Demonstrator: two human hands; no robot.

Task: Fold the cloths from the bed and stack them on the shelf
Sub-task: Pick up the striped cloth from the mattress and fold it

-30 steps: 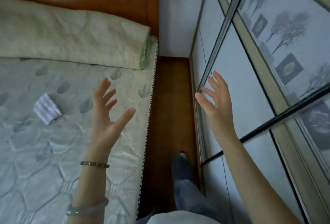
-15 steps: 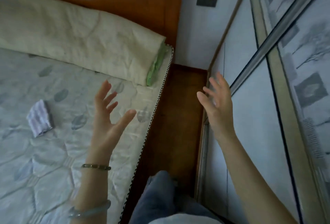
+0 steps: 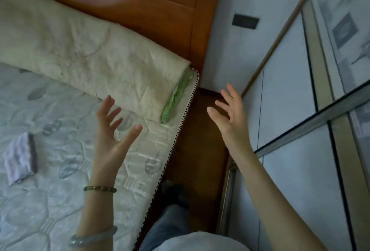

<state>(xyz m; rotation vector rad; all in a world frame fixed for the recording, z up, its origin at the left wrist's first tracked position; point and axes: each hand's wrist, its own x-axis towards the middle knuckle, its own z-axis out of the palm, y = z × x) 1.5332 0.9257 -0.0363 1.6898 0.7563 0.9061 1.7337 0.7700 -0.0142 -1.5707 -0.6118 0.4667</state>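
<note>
A small folded cloth (image 3: 20, 157), pale with faint stripes, lies on the quilted mattress (image 3: 50, 200) at the far left. My left hand (image 3: 114, 136) hovers above the mattress to the right of the cloth, fingers spread, holding nothing. My right hand (image 3: 230, 116) is raised over the strip of wooden floor beside the bed, fingers apart and empty. No shelf is in view.
A rolled cream quilt (image 3: 84, 56) with a green edge lies along the carved wooden headboard (image 3: 160, 10). A narrow wooden floor strip (image 3: 196, 150) runs between the bed and sliding wardrobe doors (image 3: 300, 110) on the right. My leg and foot (image 3: 174, 196) stand there.
The view has turned left and tilted, bringing more headboard and quilt into sight. Both hands stay open and raised; my right hand has drifted from the wardrobe door to over the floor.
</note>
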